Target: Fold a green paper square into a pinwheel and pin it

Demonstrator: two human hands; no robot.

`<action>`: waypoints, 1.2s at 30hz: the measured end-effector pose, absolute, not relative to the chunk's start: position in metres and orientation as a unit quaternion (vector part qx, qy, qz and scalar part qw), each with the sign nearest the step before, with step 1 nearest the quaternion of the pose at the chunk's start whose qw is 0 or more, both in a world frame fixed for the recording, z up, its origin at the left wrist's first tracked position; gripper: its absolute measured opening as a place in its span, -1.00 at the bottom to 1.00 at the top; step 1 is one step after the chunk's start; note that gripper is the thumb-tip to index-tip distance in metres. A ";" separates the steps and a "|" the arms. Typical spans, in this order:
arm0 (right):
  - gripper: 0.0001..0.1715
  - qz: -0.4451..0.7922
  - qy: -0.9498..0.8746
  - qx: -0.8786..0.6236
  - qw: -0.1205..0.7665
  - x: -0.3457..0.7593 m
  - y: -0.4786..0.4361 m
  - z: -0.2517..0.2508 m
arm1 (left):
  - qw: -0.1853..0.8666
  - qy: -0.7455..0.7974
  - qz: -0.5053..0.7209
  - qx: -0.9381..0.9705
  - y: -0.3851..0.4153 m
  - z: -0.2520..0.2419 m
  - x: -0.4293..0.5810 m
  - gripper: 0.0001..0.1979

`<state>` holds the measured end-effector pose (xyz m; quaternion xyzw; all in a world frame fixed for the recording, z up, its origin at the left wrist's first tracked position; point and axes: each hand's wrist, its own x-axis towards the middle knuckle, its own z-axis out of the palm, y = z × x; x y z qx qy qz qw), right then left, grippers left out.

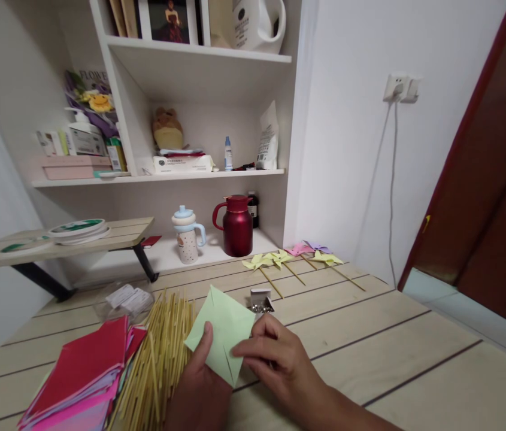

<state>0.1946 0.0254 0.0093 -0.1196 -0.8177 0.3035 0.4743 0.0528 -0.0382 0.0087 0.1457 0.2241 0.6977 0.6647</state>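
Note:
A light green square of paper (223, 326) is held up over the table, with cuts running in from its corners. My left hand (201, 377) grips its lower left side, thumb on the front face and the other fingers behind. At the lower right edge, close to a cut, my right hand (279, 359) has thumb and index finger closed on the paper. Just beyond that hand stands a small open box of metal pins (261, 301). Left of my hands lies a pile of thin wooden sticks (156, 359).
Coloured paper sheets (82, 365) are stacked at the left, near a clear plastic bag (127, 299). Finished paper pinwheels (279, 257) lie at the back right. Behind stand a red jug (238, 230), a lidded cup (186, 239) and a raised wooden stand (127, 230).

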 end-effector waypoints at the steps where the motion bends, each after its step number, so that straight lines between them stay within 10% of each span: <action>1: -0.69 0.308 -0.814 -0.121 0.477 0.194 0.025 0.010 | 0.662 0.227 0.699 0.143 -0.038 0.007 0.052 -0.68; 36: -0.88 0.454 -0.677 -0.278 0.508 0.192 0.031 0.020 | 0.537 0.397 0.713 0.213 -0.033 -0.048 0.024 -0.57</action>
